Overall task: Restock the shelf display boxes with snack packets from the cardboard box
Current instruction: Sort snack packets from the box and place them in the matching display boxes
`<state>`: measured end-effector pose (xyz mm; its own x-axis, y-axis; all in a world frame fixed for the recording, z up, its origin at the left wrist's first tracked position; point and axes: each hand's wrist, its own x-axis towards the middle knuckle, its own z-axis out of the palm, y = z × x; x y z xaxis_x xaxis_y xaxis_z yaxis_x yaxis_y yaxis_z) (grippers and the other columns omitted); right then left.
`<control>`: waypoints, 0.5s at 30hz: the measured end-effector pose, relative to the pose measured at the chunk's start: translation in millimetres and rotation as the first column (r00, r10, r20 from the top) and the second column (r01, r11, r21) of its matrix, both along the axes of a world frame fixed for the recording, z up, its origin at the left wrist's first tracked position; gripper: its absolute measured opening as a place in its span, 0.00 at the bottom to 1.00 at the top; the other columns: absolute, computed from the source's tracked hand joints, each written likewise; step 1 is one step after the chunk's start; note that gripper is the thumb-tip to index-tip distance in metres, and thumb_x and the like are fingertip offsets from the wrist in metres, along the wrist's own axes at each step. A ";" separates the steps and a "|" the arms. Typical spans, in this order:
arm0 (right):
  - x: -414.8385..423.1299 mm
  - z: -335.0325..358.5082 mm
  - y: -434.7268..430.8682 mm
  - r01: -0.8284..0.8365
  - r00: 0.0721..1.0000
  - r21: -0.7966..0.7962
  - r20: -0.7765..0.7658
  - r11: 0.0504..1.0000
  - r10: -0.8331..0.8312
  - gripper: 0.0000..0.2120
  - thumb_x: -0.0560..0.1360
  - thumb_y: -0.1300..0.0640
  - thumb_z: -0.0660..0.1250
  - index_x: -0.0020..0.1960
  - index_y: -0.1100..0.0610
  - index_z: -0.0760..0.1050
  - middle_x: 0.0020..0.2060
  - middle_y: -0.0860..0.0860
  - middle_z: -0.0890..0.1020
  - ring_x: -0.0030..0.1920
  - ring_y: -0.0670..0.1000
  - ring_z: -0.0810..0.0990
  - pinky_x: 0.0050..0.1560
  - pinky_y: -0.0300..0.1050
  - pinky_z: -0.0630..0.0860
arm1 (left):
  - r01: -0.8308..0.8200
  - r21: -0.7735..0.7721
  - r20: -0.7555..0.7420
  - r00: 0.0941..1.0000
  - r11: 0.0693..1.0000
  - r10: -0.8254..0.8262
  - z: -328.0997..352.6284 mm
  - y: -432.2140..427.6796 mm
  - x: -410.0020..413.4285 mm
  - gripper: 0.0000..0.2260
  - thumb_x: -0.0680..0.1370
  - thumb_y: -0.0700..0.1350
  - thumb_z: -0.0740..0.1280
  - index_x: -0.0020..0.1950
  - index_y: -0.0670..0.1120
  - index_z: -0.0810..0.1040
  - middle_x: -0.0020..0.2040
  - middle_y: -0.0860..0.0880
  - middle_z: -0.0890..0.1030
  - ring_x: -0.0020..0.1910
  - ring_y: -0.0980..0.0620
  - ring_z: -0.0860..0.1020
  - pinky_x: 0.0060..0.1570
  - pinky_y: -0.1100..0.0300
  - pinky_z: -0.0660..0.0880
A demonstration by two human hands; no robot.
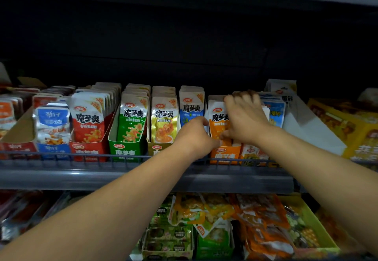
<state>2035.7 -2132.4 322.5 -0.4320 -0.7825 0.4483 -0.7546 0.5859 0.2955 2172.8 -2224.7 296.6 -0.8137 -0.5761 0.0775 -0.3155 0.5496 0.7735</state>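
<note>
Grey metal shelf [61, 177] edge nearest, crossed by two bare forearms. Just beyond, left hand [192, 132] curled against the left edge of the orange packets [217, 121]; cannot tell whether pinching one. Right hand [243, 115] gripping the same row, fingers over the tops, thumb in front. Stand upright in the orange display box [224, 153], long axis vertical, faces forward. Probably light, soft, slippery; best pinched across the flat faces.

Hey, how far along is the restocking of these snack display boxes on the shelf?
Looks done: the red box, green box and yellow box stand packed with packets. In hand: the right hand grips the orange packets in the orange box; the left hand is beside them. Left: unclear, since the cardboard box is out of view.
</note>
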 end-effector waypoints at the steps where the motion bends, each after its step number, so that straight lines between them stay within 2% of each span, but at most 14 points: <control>1: -1.5 -0.8 -3.2 0.014 1.000 -0.008 -0.024 1.000 -0.014 0.47 0.62 0.35 0.77 0.71 0.55 0.62 0.66 0.55 0.73 0.70 0.59 0.65 0.73 0.59 0.53 | 0.000 0.001 0.002 1.000 1.000 0.000 0.3 -0.3 0.1 0.32 0.74 0.50 0.78 0.75 0.51 0.68 0.62 0.46 0.80 0.57 0.44 0.81 0.58 0.46 0.81; 4: -6.2 1.3 -14.0 0.059 0.995 -0.024 -0.081 0.998 -0.060 0.51 0.60 0.34 0.78 0.73 0.53 0.61 0.66 0.56 0.74 0.71 0.60 0.66 0.74 0.60 0.53 | 0.000 0.005 0.005 1.000 1.000 0.000 1.2 -0.4 0.1 0.32 0.74 0.49 0.78 0.75 0.51 0.69 0.63 0.47 0.79 0.58 0.45 0.81 0.59 0.46 0.81; 10: -15.8 4.0 -28.5 0.125 0.982 -0.045 -0.138 0.991 -0.130 0.47 0.60 0.35 0.78 0.72 0.53 0.64 0.65 0.57 0.74 0.69 0.61 0.67 0.73 0.60 0.55 | -0.003 0.018 0.016 1.000 1.000 0.002 3.5 -0.9 -0.7 0.31 0.75 0.49 0.78 0.74 0.51 0.69 0.64 0.47 0.78 0.59 0.45 0.80 0.59 0.47 0.81; 12: -17.2 2.6 -29.7 0.121 0.986 -0.049 -0.114 0.991 -0.126 0.48 0.61 0.36 0.79 0.72 0.52 0.63 0.66 0.57 0.73 0.69 0.61 0.66 0.73 0.60 0.56 | -0.010 0.017 0.026 1.000 1.000 0.010 4.8 -0.5 -1.2 0.30 0.75 0.49 0.77 0.74 0.51 0.69 0.64 0.47 0.78 0.60 0.45 0.80 0.60 0.47 0.80; 15: -19.2 8.3 -26.6 0.072 0.997 -0.015 0.026 0.997 -0.072 0.47 0.63 0.35 0.76 0.74 0.49 0.61 0.68 0.55 0.72 0.71 0.60 0.63 0.73 0.60 0.55 | -0.013 0.016 0.033 0.999 1.000 0.013 7.3 -0.2 -1.3 0.31 0.75 0.48 0.77 0.75 0.50 0.69 0.65 0.47 0.78 0.60 0.45 0.79 0.61 0.48 0.79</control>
<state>2016.5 -2159.0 330.8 -0.4984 -0.7415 0.4491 -0.7171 0.6437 0.2670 2171.4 -2224.9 303.9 -0.8080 -0.5877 0.0410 -0.3481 0.5324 0.7716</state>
